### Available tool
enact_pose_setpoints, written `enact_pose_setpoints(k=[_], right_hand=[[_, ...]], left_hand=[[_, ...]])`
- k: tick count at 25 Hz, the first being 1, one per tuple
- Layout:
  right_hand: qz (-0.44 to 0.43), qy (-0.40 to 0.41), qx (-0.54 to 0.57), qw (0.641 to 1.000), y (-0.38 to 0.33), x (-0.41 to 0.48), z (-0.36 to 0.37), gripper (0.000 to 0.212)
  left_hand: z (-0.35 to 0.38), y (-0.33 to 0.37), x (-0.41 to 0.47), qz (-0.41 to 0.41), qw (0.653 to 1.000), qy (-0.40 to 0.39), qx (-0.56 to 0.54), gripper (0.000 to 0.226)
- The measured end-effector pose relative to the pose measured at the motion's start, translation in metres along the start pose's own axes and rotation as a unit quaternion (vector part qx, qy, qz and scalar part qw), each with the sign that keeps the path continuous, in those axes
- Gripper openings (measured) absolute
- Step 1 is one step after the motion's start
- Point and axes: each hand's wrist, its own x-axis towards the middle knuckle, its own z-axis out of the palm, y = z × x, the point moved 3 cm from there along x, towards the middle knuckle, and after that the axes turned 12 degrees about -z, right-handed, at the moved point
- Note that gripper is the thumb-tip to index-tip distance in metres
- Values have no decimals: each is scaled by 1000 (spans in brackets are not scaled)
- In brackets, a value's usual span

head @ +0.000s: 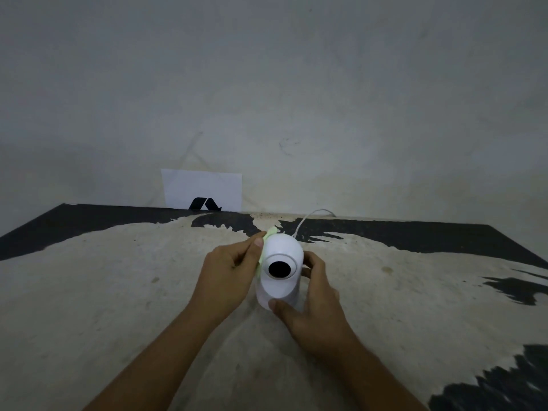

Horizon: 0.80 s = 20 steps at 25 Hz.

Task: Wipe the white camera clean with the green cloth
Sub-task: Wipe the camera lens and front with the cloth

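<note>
The white camera (281,247) stands upright on the worn table (118,292), its round black lens facing me. My left hand (228,277) presses the pale green cloth (268,235) against the camera's left side; only a thin edge of cloth shows between fingers and camera. My right hand (308,307) grips the camera's right side and base, thumb on the front of the base.
A white cable (308,218) runs from behind the camera toward the wall. A white card with a black logo (201,189) leans on the wall at the table's back edge. The tabletop is beige with black patches at the edges.
</note>
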Motion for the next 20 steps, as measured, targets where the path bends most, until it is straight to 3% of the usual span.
enact_pose_setpoints(k=[4, 8, 12, 20], right_hand=[[-12, 10, -1, 1000, 0, 0, -2, 84], [-10, 5, 4, 1000, -2, -3, -1, 84], [-11, 3, 0, 1000, -5, -4, -1, 83], [-12, 12, -15, 1000, -4, -3, 1, 84]], left_hand=[[6, -21, -25, -46, 999, -8, 7, 23], [4, -27, -30, -108, 990, -48, -83, 27], [1, -21, -35, -72, 994, -68, -50, 40], [2, -23, -38, -84, 993, -11, -86, 34]])
